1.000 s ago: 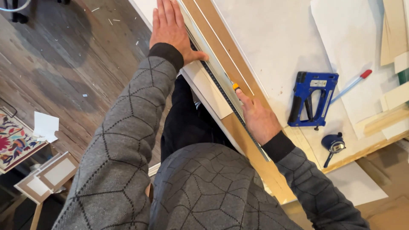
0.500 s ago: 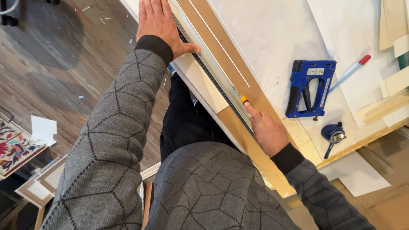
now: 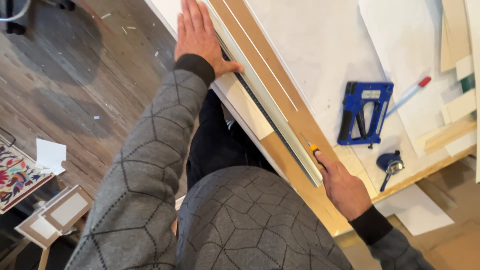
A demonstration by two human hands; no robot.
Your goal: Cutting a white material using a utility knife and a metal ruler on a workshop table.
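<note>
Brown board [image 3: 300, 130] lies along the near edge of the white surface [image 3: 320, 45], with a long metal straightedge [image 3: 270, 120] laid on it, running from under the left hand [image 3: 200, 37] down to the right hand [image 3: 345, 190]. The left hand is spread flat, palm down, fingers together and thumb out to the side, pressing on the far end of the straightedge. The right hand is closed around a small knife [image 3: 311, 146] with a yellow and black body; its blade tip sits on the board just beside the straightedge, ahead of the knuckles.

Compared with a second ago, the right hand and knife have come back along the straightedge toward the body, and now sit close to its near end, while the left hand has stayed planted at the far end. That reads as a cutting pass drawn most of the way down the board, with little of the edge left ahead of the blade.

Beyond the right hand, well apart from it, a blue staple gun [image 3: 362, 112] lies on the surface, a red-capped pen [image 3: 407, 92] past it, and a small blue tool [image 3: 390, 165] near the surface's edge
</note>
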